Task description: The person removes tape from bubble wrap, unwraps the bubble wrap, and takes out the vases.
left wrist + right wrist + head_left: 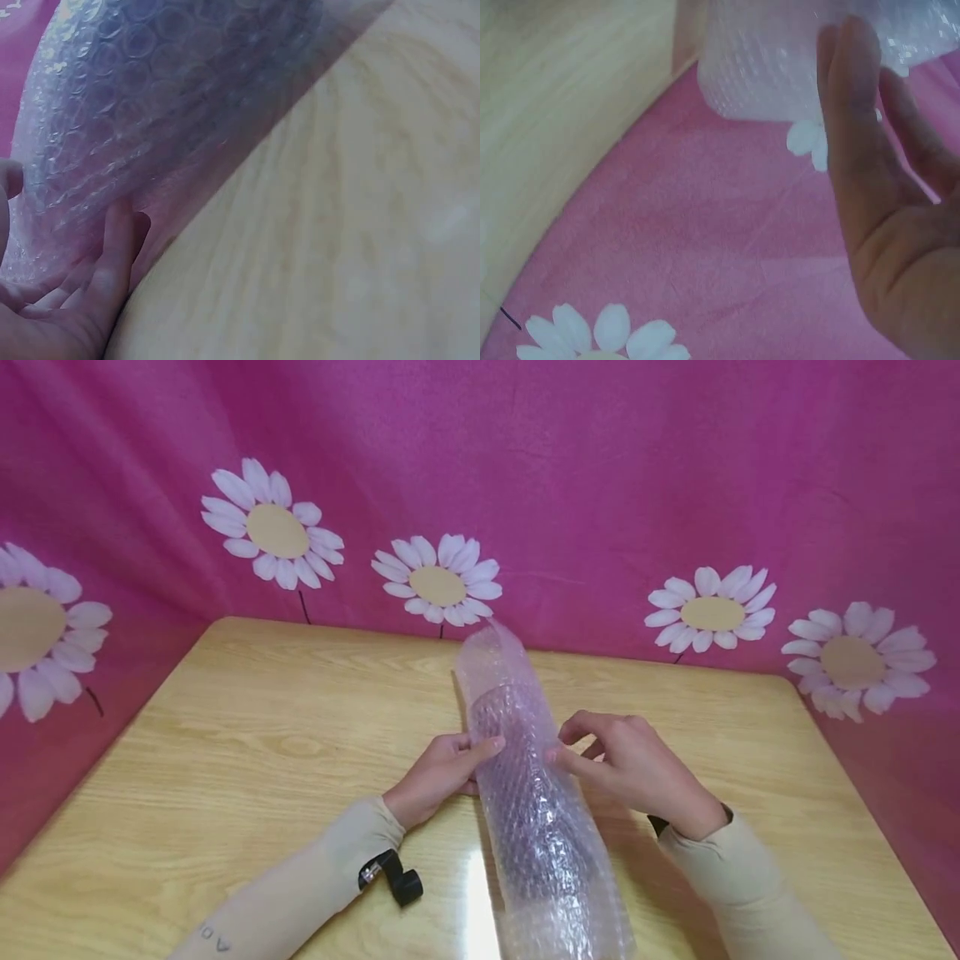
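Note:
A long bundle of clear bubble wrap (536, 810) lies over the wooden table, running from the front edge of the head view toward the back. Something darker and purplish shows dimly through its layers; its kind is hidden. My left hand (438, 772) grips the bundle's left side, thumb on top and fingers tucked beneath. In the left wrist view, fingers (116, 247) press against the wrap (150, 97) from below. On the other side, my right hand (630, 764) touches the wrap with its thumb tip, its fingers bent loosely beside the edge. The right wrist view shows that thumb (855, 75) against the wrap (761, 67).
The wooden table (300, 710) has a rounded back edge and a bright light reflection near the front. A pink cloth (570, 485) printed with white daisies hangs behind and at both sides. A black strap (393, 872) sticks out from the left sleeve.

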`<act>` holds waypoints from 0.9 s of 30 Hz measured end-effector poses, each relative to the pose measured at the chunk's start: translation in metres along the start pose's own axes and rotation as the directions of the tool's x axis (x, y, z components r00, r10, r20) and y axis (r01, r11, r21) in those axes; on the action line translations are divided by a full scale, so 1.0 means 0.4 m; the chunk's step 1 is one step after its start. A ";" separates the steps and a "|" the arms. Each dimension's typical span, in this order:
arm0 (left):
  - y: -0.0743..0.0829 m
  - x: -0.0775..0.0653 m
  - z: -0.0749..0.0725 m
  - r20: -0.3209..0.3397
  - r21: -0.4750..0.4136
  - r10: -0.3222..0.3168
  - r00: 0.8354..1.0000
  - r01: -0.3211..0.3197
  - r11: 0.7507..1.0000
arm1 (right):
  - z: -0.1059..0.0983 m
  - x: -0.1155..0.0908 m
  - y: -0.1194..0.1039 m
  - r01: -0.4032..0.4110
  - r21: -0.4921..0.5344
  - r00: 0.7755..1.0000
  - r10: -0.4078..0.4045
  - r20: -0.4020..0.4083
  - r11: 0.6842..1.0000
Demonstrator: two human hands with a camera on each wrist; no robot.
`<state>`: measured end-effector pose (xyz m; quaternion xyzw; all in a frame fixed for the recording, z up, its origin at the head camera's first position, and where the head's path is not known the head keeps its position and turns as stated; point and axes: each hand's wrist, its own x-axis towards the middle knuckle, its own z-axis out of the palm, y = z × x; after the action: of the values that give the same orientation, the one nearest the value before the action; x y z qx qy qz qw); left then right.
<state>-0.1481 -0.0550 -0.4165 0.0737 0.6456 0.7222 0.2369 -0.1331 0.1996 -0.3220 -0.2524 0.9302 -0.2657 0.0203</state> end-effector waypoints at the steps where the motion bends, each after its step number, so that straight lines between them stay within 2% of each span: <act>1: -0.002 -0.001 0.002 0.003 0.001 0.001 1.000 -0.001 1.000 | 0.007 0.000 0.002 0.001 0.009 1.000 -0.001 -0.018 1.000; 5: -0.010 -0.008 0.006 0.008 0.018 0.008 1.000 -0.008 1.000 | 0.034 -0.004 0.008 0.012 0.043 0.998 -0.010 -0.060 0.999; 14: -0.021 -0.036 -0.011 0.009 0.116 0.057 0.998 -0.058 0.992 | 0.057 -0.010 0.009 0.079 0.063 0.996 -0.076 -0.053 0.995; 22: -0.012 -0.029 -0.015 0.000 0.169 0.064 0.998 -0.063 0.984 | 0.058 -0.003 0.015 0.084 0.040 0.995 -0.082 -0.048 0.996; 27: -0.005 -0.011 -0.013 0.000 0.196 0.070 0.998 -0.069 0.978 | 0.042 0.006 0.025 0.074 0.038 0.996 -0.072 -0.055 0.997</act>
<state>-0.1459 -0.0617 -0.4182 0.1167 0.7114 0.6633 0.2009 -0.1368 0.1976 -0.3414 -0.2785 0.9151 -0.2915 -0.0090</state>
